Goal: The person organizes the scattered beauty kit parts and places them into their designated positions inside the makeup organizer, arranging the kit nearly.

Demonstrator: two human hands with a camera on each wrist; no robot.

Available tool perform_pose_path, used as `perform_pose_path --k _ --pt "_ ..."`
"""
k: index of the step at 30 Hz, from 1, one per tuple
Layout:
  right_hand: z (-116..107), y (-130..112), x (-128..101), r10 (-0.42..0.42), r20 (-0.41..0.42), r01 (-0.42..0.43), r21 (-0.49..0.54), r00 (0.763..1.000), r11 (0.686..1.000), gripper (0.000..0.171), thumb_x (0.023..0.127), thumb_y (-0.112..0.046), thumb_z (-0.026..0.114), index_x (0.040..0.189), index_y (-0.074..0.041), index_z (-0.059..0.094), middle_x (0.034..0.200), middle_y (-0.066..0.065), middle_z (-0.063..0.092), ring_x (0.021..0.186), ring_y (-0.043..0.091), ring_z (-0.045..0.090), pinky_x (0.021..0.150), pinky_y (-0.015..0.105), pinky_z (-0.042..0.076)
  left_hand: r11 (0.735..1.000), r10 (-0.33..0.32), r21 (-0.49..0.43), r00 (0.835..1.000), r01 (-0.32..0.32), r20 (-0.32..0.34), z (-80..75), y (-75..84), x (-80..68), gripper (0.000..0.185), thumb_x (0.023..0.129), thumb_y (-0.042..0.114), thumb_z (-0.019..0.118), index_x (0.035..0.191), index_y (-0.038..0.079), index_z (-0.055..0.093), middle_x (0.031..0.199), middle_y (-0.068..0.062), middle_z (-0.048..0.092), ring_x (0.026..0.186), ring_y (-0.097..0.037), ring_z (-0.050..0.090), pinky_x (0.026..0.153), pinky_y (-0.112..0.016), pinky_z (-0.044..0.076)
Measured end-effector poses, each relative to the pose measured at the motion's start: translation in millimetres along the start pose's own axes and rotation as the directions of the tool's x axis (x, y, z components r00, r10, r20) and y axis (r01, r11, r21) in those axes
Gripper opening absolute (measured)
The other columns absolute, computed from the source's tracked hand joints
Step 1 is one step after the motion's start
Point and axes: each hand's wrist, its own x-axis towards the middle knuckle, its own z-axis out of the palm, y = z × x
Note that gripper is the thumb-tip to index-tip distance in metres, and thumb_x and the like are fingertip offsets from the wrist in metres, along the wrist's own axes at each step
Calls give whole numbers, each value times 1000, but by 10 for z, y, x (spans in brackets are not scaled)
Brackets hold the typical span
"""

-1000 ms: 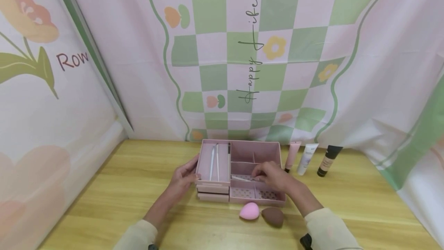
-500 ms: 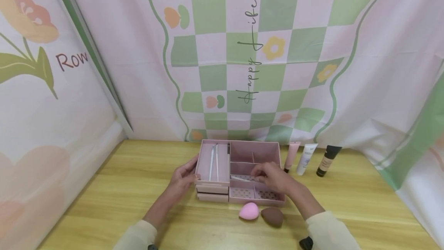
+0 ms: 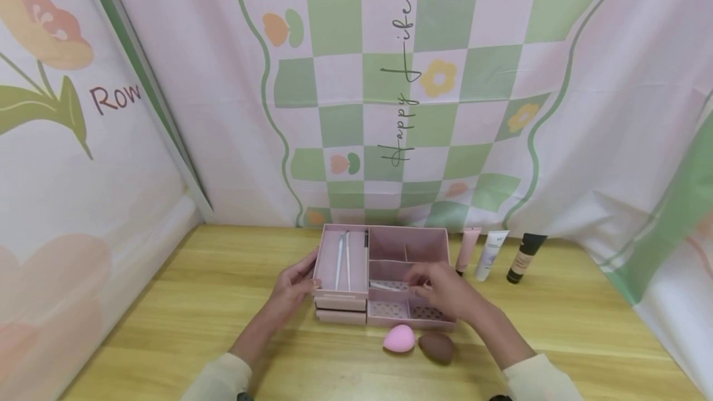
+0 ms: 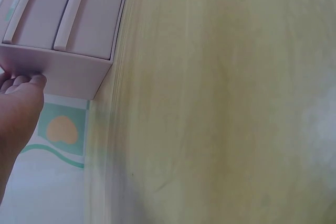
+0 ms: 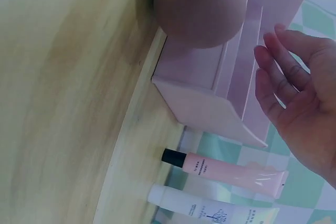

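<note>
A pink organiser box point(image 3: 409, 244) with several open compartments stands mid-table. Two white slender sticks point(image 3: 343, 251) lie in its long left compartment. My left hand point(image 3: 292, 285) rests against the box's left side, fingertips point(image 4: 23, 81) touching the wall of the box point(image 4: 68, 72). My right hand point(image 3: 440, 286) hovers over the front right compartments beside another white stick point(image 3: 384, 286). In the right wrist view its fingers point(image 5: 286, 72) are straight and hold nothing, next to the box point(image 5: 210, 95).
A pink sponge point(image 3: 398, 338) and a brown sponge point(image 3: 437, 346) lie in front of the box; the brown sponge point(image 5: 202, 6) is close to the right wrist camera. A pink tube point(image 3: 469, 249), a white tube point(image 3: 492, 254) and a beige tube point(image 3: 523, 257) lie to the right. Cloth backdrops surround the wooden table point(image 3: 184, 302).
My right hand and forearm have shifted slightly to the right over the front compartments. The left hand stays against the box.
</note>
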Motion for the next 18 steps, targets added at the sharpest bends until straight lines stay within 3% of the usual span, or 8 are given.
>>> perform_pose_path --k 7,13,18 --pt "10 -119 -130 -27 45 26 22 999 999 13 85 -6 68 97 -9 72 91 3 75 80 3 65 67 16 57 1000 9 -8 1000 -8 9 5 -2 9 74 89 -2 51 153 -5 14 165 -18 6 153 -34 8 116 -19 29" --pt "78 -192 -271 -96 76 93 45 992 995 9 85 -11 69 93 -13 73 86 -6 73 78 -3 61 68 16 57 1000 2 12 1000 -2 10 -1 7 4 74 89 1 52 154 -2 15 166 -16 6 154 -32 8 118 -24 26" --pt "144 -247 -359 -119 121 113 61 985 992 12 83 -12 72 95 -13 73 88 -5 73 80 -1 62 69 16 57 1000 14 8 1000 -14 10 -1 1 0 74 89 0 52 153 -3 15 165 -17 7 153 -33 8 118 -24 26"
